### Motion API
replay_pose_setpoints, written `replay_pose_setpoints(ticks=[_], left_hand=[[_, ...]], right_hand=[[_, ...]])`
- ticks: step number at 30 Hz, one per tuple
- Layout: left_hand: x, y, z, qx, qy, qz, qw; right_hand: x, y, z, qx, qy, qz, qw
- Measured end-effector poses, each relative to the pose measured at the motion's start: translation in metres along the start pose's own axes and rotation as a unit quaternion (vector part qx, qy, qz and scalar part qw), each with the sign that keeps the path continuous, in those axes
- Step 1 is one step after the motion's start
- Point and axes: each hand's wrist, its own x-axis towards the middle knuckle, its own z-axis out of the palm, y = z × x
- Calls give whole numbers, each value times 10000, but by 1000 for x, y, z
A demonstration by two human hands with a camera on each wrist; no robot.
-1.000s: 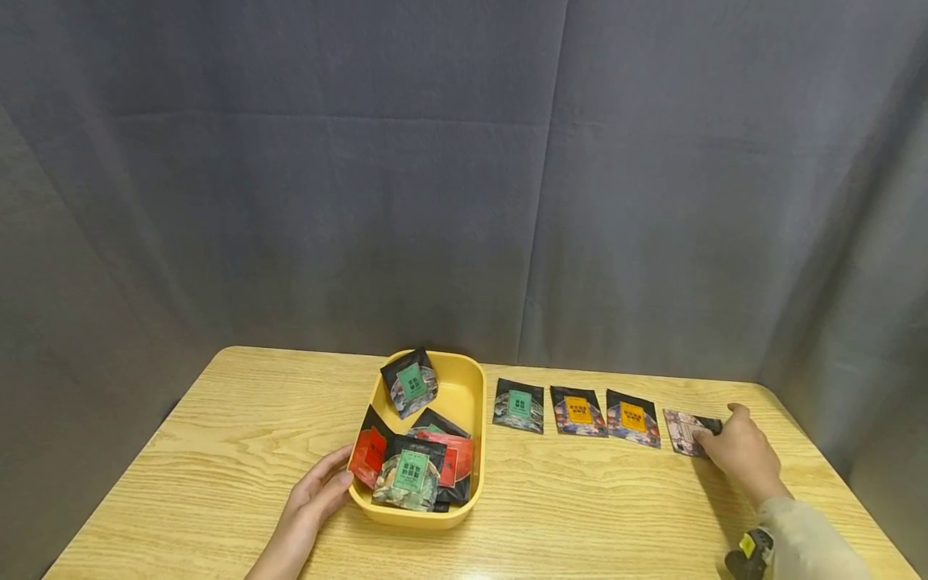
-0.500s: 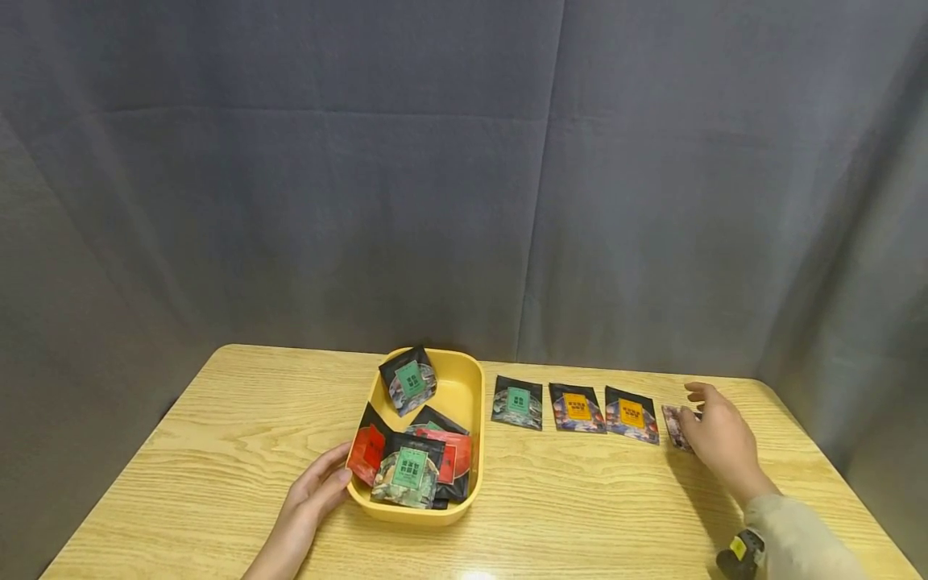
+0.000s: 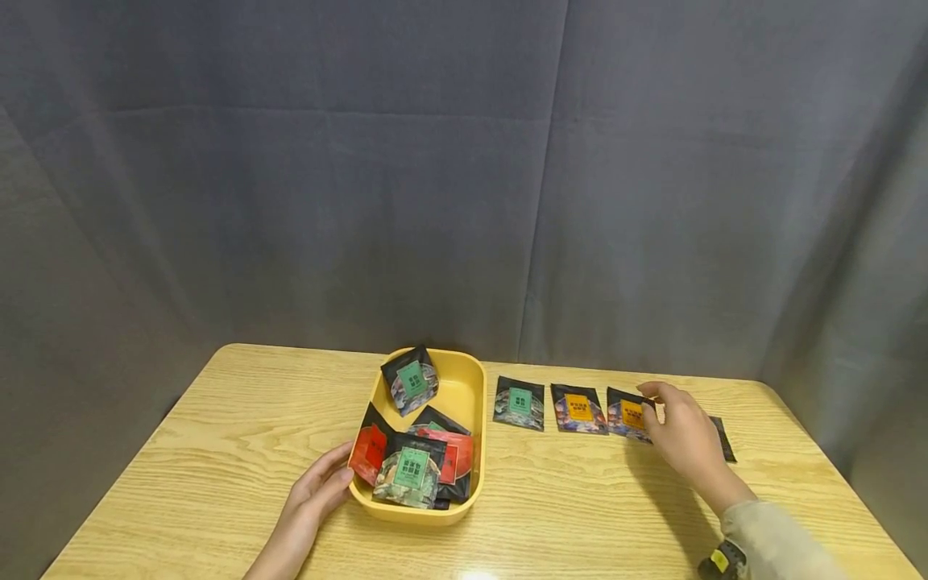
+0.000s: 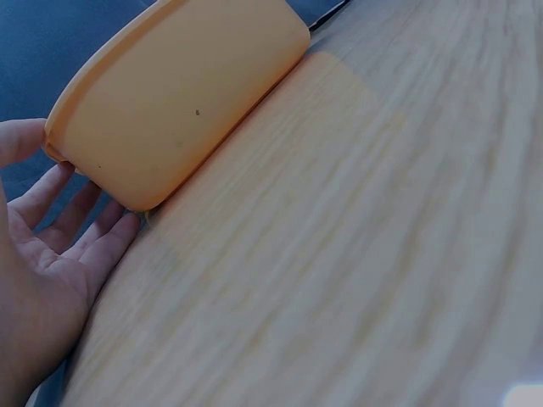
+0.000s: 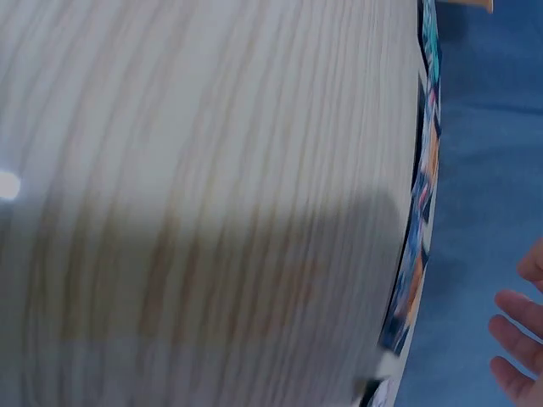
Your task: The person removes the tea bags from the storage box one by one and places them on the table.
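My left hand [image 3: 308, 499] rests against the left side of a yellow plastic box [image 3: 413, 518]. In the left wrist view its thumb is at the rim and its fingers lie along the outer wall. Dark printed sachets fill the box, among them a green-labelled one [image 3: 409, 475] and a red-labelled one [image 3: 370, 447]. My right hand [image 3: 685, 439] is over the right end of a sachet row, fingers loosely bent around nothing. It overlaps an orange-labelled sachet [image 3: 625, 416] and partly hides a dark sachet [image 3: 723, 439] at the row's end.
Further left in the row lie another orange-labelled sachet [image 3: 578, 408] and a green-labelled sachet [image 3: 519, 403]. One more green-labelled sachet [image 3: 411, 380] leans on the box's back left corner. A grey curtain [image 3: 464, 201] hangs behind the wooden table [image 3: 580, 507].
My right hand has let go of the sachet at the row's right end and moved left over the neighbouring orange-labelled one. My left hand stays at the box.
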Motion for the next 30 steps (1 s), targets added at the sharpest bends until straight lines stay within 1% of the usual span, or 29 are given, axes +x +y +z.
replay_pose_setpoints(ticks=[7, 14, 22, 27, 30], left_hand=[[1, 0, 1, 19, -9, 6, 10000], [0, -1, 0, 115, -35, 53, 9999], [1, -2, 1, -34, -12, 130, 9999], [2, -1, 1, -39, 13, 86, 10000], [2, -2, 0, -11, -7, 47, 10000]], right_hand=[[-2, -27, 4, 174, -23, -275, 9995], [-9, -57, 11, 452, -85, -530, 9975], [-16, -90, 18, 595, 111, -1104, 9920], [-19, -110, 21, 704, 239, -1411, 9872], [-21, -121, 23, 757, 304, -1661, 9827]])
